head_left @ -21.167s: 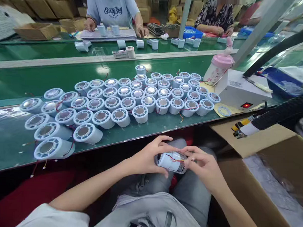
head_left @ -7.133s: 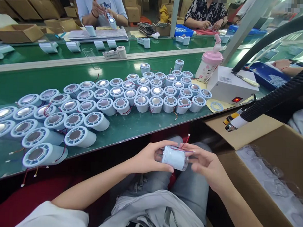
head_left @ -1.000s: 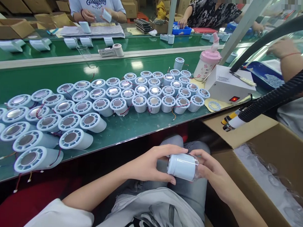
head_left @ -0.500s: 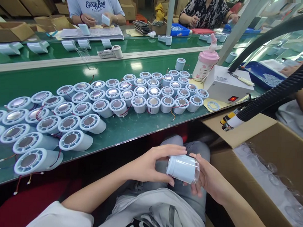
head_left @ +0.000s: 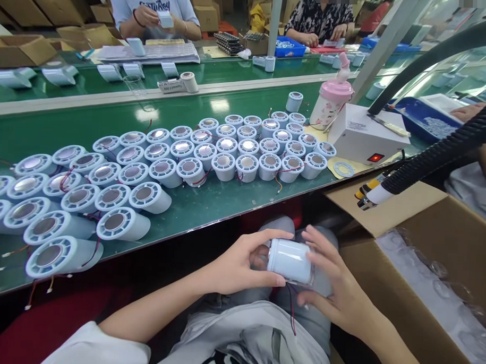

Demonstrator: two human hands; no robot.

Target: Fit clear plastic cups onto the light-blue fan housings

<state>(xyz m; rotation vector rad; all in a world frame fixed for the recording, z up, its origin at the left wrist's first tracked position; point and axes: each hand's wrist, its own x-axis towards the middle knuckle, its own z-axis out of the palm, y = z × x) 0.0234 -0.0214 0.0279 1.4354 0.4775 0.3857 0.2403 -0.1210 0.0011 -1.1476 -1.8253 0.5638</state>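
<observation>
Above my lap lies a light-blue cylindrical housing (head_left: 290, 260) on its side, with a clear plastic cover around it. My left hand (head_left: 240, 264) grips its left end between thumb and fingers. Thin dark and red wires (head_left: 292, 311) dangle below it. My right hand (head_left: 341, 286) is at the other end, slightly blurred, with its fingers spread apart around the clear cover; whether a fingertip touches it is hard to tell. Beyond my hands, several similar blue housings (head_left: 223, 163) stand in rows on the green bench (head_left: 210, 207), silvery discs facing up.
To my right is an open cardboard box (head_left: 417, 220) holding clear plastic covers. A black flexible hose (head_left: 431, 146) arches over it, beside a white device (head_left: 364, 136) with a red lit switch. A pink-lidded bottle (head_left: 329, 102) stands behind. Co-workers' hands (head_left: 149, 17) work across the bench.
My right hand has come off its wrap around the clear cover, and its fingers have spread. My left hand keeps hold of the housing. Wires now show hanging beneath it.
</observation>
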